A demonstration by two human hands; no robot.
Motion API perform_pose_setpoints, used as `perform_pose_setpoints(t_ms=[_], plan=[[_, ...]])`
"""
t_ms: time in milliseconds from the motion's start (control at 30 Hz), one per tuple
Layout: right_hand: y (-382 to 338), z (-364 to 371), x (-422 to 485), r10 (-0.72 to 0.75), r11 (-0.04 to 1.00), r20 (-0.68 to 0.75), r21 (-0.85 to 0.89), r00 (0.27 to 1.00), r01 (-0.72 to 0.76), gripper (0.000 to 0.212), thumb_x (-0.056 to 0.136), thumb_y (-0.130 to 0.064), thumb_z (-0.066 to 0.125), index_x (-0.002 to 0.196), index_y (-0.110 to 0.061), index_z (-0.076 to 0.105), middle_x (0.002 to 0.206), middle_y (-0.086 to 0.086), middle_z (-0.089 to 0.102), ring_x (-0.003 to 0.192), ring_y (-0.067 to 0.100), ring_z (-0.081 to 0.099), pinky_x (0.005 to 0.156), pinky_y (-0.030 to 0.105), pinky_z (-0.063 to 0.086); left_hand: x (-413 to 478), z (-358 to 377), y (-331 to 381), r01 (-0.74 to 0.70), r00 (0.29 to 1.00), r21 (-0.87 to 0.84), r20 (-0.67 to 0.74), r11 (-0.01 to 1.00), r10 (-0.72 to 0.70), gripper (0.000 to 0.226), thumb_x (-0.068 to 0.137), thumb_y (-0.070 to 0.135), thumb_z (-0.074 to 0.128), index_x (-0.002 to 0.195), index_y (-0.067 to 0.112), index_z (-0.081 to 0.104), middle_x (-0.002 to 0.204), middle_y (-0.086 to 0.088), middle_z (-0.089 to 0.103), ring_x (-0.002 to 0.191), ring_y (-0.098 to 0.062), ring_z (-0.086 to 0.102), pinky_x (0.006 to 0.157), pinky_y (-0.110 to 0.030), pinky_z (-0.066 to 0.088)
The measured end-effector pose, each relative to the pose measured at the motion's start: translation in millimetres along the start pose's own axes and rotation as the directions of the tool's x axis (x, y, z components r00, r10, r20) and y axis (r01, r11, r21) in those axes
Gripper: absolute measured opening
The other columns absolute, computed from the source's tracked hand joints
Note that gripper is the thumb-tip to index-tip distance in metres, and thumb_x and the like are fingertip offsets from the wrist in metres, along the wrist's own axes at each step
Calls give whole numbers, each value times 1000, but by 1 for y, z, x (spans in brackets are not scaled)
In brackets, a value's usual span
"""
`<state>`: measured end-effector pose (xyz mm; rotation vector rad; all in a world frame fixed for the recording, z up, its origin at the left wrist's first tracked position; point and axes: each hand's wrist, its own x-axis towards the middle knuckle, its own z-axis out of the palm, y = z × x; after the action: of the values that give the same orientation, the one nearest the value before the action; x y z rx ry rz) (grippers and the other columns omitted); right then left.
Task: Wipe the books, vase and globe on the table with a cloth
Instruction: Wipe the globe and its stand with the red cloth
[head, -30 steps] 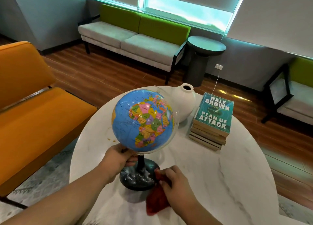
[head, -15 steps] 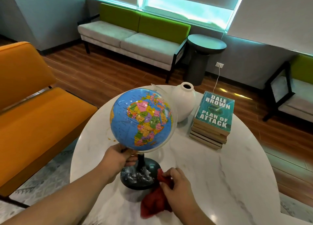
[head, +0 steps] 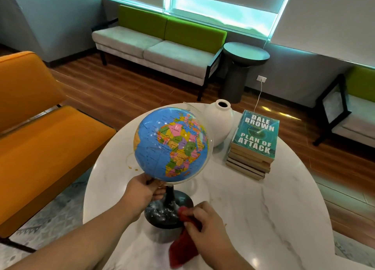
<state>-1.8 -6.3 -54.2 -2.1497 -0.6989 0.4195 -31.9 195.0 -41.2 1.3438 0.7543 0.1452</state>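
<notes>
Two grips work the globe [head: 172,143], standing near the front edge of the desk [head: 263,208]: left grip [head: 141,192] clasping its stem under the ball, right grip [head: 207,223] pinching the red cloth [head: 182,249] against the whitish-smeared black base [head: 162,210], which likely needs rubbing all round next.

The room is evenly bright. Cyan-tinted daylight enters through the window [head: 223,11] at the top of the frame, where it is blown out. Small highlights sit on the globe [head: 172,143], and a glare streak lies on the floor [head: 288,115] at right centre. The table [head: 274,208] shows a pale sheen at lower right. Soft shadows fall beside the books [head: 255,139] and under the globe. Wide-angle distortion bends and tilts lines near the edges. The centre is sharp and the book title is readable.
</notes>
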Motion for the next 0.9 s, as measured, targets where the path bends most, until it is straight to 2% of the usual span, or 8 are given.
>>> perform_pose_setpoints(t_ms=[67, 133, 233, 400, 533, 700, 800, 900], plan=[[-6, 0, 0, -50, 998, 90, -25, 995, 53, 25, 82, -15, 65, 99, -30, 73, 96, -19, 50, 95, -9, 52, 87, 3, 36, 0, 0, 1, 0, 1000, 8, -1, 1000, 0, 8, 93, 4, 59, 99, 5, 63, 91, -16, 73, 81, -29, 71, 58, -24, 56], [-2, -5, 6, -7, 998, 31, -59, 999, 9, 28, 84, -13, 63, 105, -29, 72, 97, -19, 50, 92, -6, 54, 89, 4, 38, -1, 1, 0, 7, 1000, -4, 6, 1000, -7, 8, 93, 4, 59, 100, 4, 63, 91, -16, 73, 81, -29, 71, 57, -24, 56], [1, -15, 14, 80, 985, -16, -150, 997, -82, 31, 85, -12, 60, 110, -28, 70, 96, -12, 49, 90, 2, 54, 91, 16, 43, -2, 3, -1, 1, 1000, 4, 1, 1000, -1, 6, 92, 5, 60, 97, 5, 63, 87, -15, 74, 78, -28, 69, 59, -26, 57], [-10, -11, 9, -44, 988, 184, -138, 982, 70, 32, 87, -16, 59, 114, -31, 69, 102, -16, 46, 97, 1, 52, 88, -2, 30, -2, 4, 2, -5, 1000, 10, -3, 1000, 5, 5, 92, 5, 60, 95, 9, 63, 85, -13, 74, 77, -27, 69, 61, -28, 57], [0, -22, 24, 54, 972, 74, -232, 996, -35, 33, 88, -13, 56, 116, -26, 68, 102, -7, 49, 98, 10, 55, 91, 13, 40, -3, 5, 1, -14, 1000, 18, 9, 1000, 13, 5, 91, 7, 62, 96, 7, 64, 82, -10, 75, 76, -26, 70, 63, -30, 58], [-5, -12, 23, -83, 960, 248, -241, 965, 145, 34, 89, -14, 55, 118, -26, 67, 111, -12, 49, 106, 6, 54, 88, -3, 26, -4, 5, 4, -25, 1000, 21, 3, 999, 25, 3, 91, 7, 62, 91, 10, 63, 73, -3, 75, 69, -20, 70, 64, -31, 58], [1, -18, 31, 10, 971, 132, -240, 991, 22, 30, 90, -14, 55, 114, -24, 70, 105, -9, 51, 100, 13, 58, 85, 8, 38, -7, 6, 4, -25, 999, 6, 28, 1000, 24, 5, 91, 5, 61, 91, 9, 63, 75, -5, 75, 70, -21, 70, 65, -31, 57], [-4, -17, 31, -42, 964, 204, -250, 978, 93, 31, 90, -13, 55, 116, -22, 69, 109, -7, 53, 102, 12, 57, 87, 6, 36, -8, 7, 6, -33, 999, -4, 12, 999, 33, 5, 91, 3, 61, 89, 8, 63, 71, -4, 74, 64, -17, 67, 61, -29, 56]])
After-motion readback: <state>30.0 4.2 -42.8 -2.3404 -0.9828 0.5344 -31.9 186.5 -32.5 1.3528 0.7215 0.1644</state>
